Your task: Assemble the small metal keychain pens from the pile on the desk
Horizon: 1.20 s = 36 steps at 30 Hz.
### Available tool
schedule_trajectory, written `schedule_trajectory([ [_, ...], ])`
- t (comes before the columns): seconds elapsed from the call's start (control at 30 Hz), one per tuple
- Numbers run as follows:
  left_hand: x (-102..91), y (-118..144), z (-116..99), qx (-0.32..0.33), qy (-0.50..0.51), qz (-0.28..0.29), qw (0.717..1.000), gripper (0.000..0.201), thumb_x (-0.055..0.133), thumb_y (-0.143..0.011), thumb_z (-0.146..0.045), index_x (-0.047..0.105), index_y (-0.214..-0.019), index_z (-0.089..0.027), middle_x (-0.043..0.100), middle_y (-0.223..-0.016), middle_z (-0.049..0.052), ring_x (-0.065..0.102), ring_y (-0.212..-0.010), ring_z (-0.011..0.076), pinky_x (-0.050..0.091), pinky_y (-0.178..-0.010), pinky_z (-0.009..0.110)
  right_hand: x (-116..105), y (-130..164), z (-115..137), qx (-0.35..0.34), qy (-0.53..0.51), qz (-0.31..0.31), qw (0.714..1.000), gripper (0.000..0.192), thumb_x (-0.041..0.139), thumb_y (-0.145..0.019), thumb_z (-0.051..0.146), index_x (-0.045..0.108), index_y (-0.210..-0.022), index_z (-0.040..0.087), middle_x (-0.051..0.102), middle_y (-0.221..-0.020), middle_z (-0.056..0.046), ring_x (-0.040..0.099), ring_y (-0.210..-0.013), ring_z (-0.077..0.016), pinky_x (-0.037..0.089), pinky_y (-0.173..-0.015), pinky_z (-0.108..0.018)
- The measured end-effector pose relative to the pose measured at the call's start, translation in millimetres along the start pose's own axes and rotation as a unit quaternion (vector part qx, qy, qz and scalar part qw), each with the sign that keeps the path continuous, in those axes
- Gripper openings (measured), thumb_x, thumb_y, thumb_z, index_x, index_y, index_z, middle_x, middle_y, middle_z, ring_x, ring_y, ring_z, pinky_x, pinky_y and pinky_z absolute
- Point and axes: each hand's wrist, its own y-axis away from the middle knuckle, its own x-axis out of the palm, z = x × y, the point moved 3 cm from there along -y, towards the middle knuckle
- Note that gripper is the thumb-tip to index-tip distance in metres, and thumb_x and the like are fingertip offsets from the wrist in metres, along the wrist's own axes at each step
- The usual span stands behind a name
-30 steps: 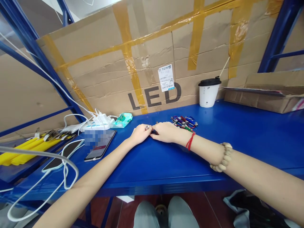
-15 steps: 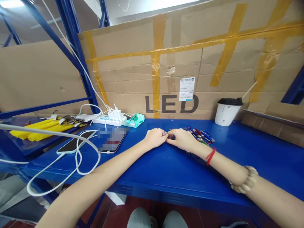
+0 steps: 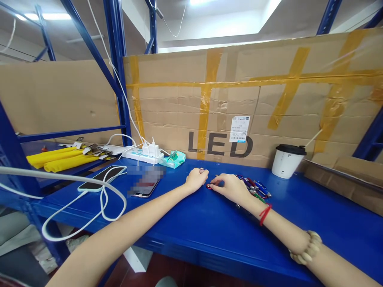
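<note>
Left hand [image 3: 196, 179]: curled into a loose fist on the blue shelf [image 3: 209, 227], a small silver piece at its fingertips; exact grip unclear.
Right hand [image 3: 230, 186]: fingers pinched narrowly on a small red keychain light [image 3: 208, 186].
Keychain light: between both hands, on the shelf.
Keychain pile [image 3: 254, 186]: just right of the right hand.
Paper cup [image 3: 286, 161]: farther right, by the cardboard.
Phone [image 3: 146, 184]: left of the left hand.

We sit in a warehouse or stockroom: blue steel racking [image 3: 118, 59] at eleven o'clock, a taped cardboard carton [image 3: 269, 99] marked LED at twelve, a blue metal shelf [image 3: 191, 227] as workbench.
</note>
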Motion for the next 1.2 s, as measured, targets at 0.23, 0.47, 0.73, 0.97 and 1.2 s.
schedule_trajectory([
  [0.23, -1.4, -4.7, 6.3, -0.004, 0.056, -0.039, 0.998, 0.032, 0.035, -0.077, -0.031, 0.046, -0.049, -0.018, 0.046, -0.043, -0.002, 0.047, -0.047, 0.0118, 0.039, -0.057, 0.024, -0.7, 1.1, -0.7, -0.004, -0.024, -0.01, 1.0, 0.022, 0.056, -0.078, 0.043, 0.072, -0.086, 0.03, 0.071, -0.088, 0.001, 0.064, -0.083, -0.0188, 0.044, -0.062, -0.027],
  [0.47, -2.7, -7.0, 7.7, -0.012, 0.03, -0.052, 0.998, 0.032, 0.036, -0.076, -0.031, 0.049, -0.05, -0.017, 0.05, -0.047, 0.0, 0.051, -0.053, 0.0136, 0.038, -0.056, 0.025, -2.4, 2.8, 2.2, 0.006, -0.017, -0.008, 1.0, 0.021, 0.056, -0.078, 0.041, 0.072, -0.085, 0.03, 0.071, -0.088, 0.002, 0.064, -0.084, -0.0179, 0.043, -0.062, -0.026],
  [0.73, -0.9, -6.0, 5.3, 0.009, 0.023, -0.043, 0.999, 0.03, 0.038, -0.074, -0.029, 0.05, -0.049, -0.017, 0.051, -0.048, 0.0, 0.051, -0.056, 0.014, 0.036, -0.055, 0.024, -6.6, 2.5, 3.2, 0.023, -0.028, -0.051, 0.998, 0.019, 0.055, -0.078, 0.038, 0.071, -0.083, 0.029, 0.069, -0.091, 0.002, 0.062, -0.085, -0.0174, 0.043, -0.066, -0.027],
  [0.97, -0.2, -2.0, 1.5, 0.01, -0.014, -0.028, 0.999, 0.029, 0.039, -0.074, -0.028, 0.051, -0.049, -0.018, 0.051, -0.048, 0.0, 0.051, -0.055, 0.0144, 0.037, -0.057, 0.025, -10.1, 2.3, 4.8, 0.021, -0.046, -0.098, 0.994, 0.02, 0.054, -0.078, 0.038, 0.07, -0.081, 0.026, 0.068, -0.09, 0.001, 0.062, -0.078, -0.0157, 0.042, -0.063, -0.026],
  [1.2, 0.2, -2.2, -0.1, 0.034, -0.028, -0.018, 0.999, 0.033, 0.038, -0.078, -0.03, 0.05, -0.049, -0.017, 0.055, -0.05, 0.001, 0.053, -0.056, 0.0152, 0.038, -0.057, 0.025, -8.2, 0.2, 2.7, -0.032, -0.082, -0.145, 0.986, 0.021, 0.055, -0.079, 0.037, 0.07, -0.087, 0.024, 0.067, -0.09, -0.001, 0.06, -0.069, -0.0126, 0.041, -0.056, -0.023],
])
